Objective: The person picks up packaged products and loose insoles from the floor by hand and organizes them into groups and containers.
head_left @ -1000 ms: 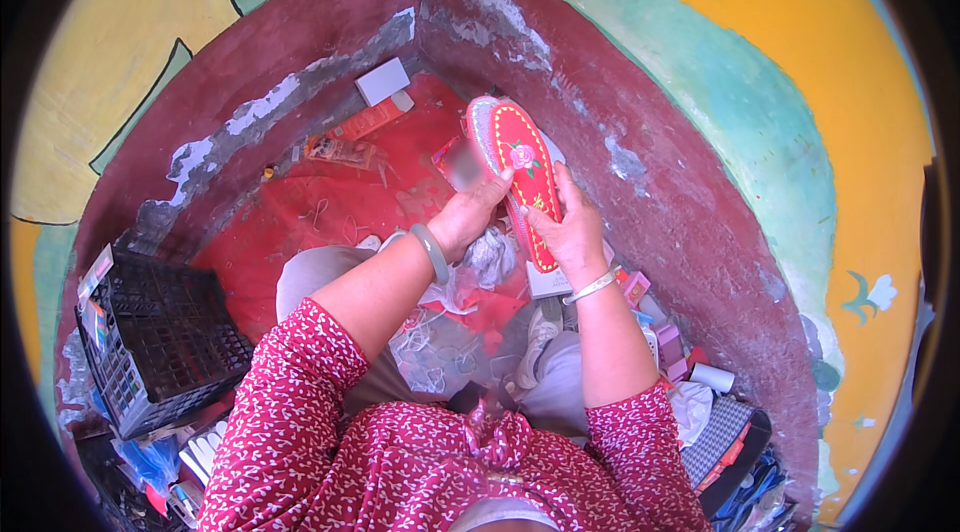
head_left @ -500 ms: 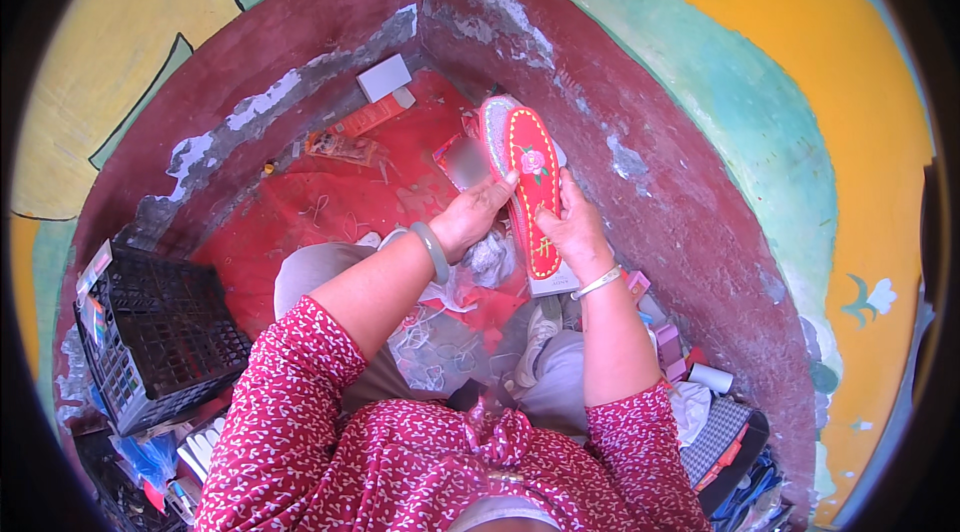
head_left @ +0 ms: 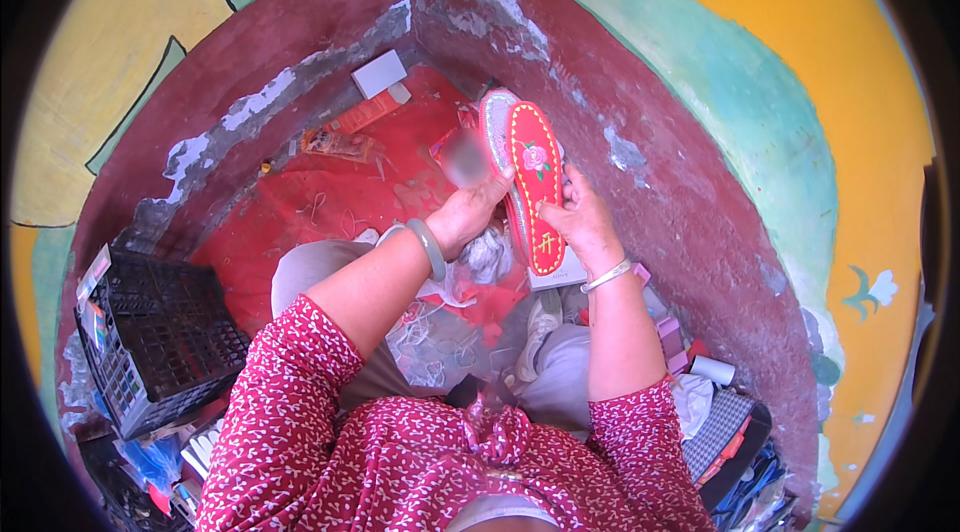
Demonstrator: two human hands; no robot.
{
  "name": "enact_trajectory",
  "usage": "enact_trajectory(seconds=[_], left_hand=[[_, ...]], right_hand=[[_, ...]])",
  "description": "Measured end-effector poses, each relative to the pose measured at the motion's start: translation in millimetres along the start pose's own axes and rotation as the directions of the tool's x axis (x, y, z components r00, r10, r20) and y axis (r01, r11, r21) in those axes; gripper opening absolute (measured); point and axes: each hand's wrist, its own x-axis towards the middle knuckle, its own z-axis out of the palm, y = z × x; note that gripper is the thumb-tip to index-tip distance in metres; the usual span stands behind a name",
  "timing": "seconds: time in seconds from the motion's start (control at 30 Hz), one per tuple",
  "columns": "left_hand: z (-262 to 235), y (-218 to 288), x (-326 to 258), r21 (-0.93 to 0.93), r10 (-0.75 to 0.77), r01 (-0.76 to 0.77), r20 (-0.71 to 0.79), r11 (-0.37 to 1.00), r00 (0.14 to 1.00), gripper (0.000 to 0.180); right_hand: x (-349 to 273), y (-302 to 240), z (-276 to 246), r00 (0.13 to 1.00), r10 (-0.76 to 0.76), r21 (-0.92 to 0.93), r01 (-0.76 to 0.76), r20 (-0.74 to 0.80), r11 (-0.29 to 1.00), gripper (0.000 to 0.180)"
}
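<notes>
Head view: corner of maroon walls (head_left: 330, 82), yellow and green above; red floor (head_left: 330, 197) littered with boxes. Black crate (head_left: 160, 332) at left. Left hand (head_left: 468, 217) and right hand (head_left: 580, 222), fingers closed, grip a red embroidered insole (head_left: 532, 182) above the lap.

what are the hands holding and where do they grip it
Both hold a red embroidered insole upright: the left hand grips its left edge near the middle, the right hand its right edge lower down.
</notes>
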Motion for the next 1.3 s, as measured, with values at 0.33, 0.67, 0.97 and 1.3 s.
enact_trajectory(seconds=[0.33, 0.67, 0.97, 1.3], left_hand=[[-6, 6, 1, 0.172, -0.056, 0.046, 0.049, 0.984, 0.997, 0.047], [5, -4, 1, -0.042, 0.035, -0.029, 0.150, 0.999, 0.988, 0.047], [9, -5, -1, -0.014, 0.062, -0.061, 0.071, 0.998, 0.996, 0.039], [-5, 2, -6, -0.141, 0.133, -0.132, -0.001, 0.981, 0.991, 0.036]], right_hand=[[-4, -17, -30, 0.992, 0.127, 0.601, -0.089, -0.021, 0.795, 0.013], [-4, -5, 9, 0.987, 0.158, 0.613, -0.134, 0.015, 0.779, 0.015], [-1, 0, 20, 0.996, 0.093, 0.528, -0.079, -0.001, 0.846, 0.036], [-23, -2, 35, 0.993, -0.120, -0.609, 0.097, 0.002, 0.787, 0.079]])
